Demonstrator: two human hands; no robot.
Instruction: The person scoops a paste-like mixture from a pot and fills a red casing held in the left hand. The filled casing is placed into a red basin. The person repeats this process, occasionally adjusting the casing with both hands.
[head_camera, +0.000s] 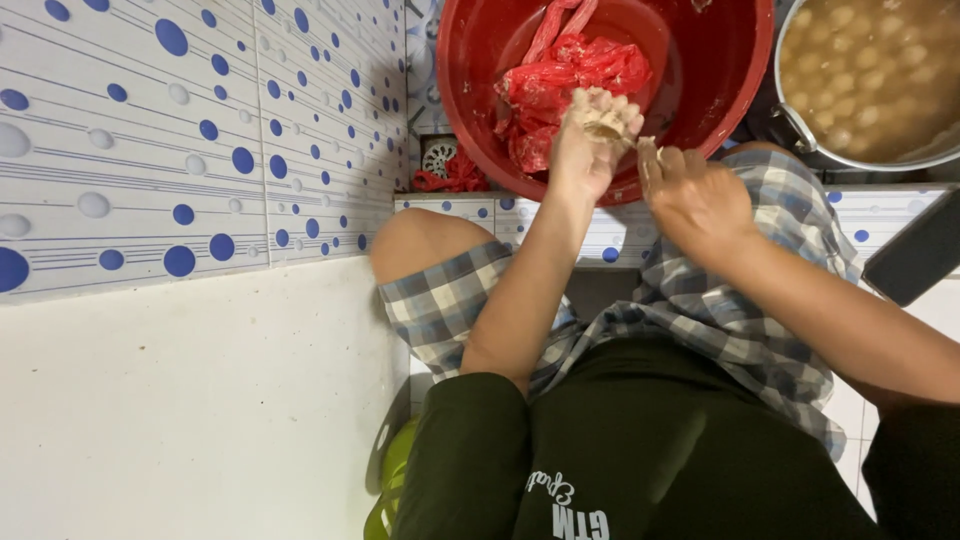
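The left hand is curled closed around a pale lump of dough, fingers coated in the same beige paste, and it hangs over the near rim of the red basin. Just beside it, the right hand is held loosely, fingers half bent and smeared, its fingertips reaching toward the lump; whether it actually touches the dough I cannot tell, and it grips nothing clearly of its own.

Inside the red basin lies a crumpled red plastic bag, bunched against the wet inner wall. To the right of the basin stands a metal pot filled with brownish liquid in which many pale round balls float close together.

The person squats in checked shorts and a dark shirt, knees apart beneath both forearms. Left of them rises a white tiled wall dotted with blue circles.
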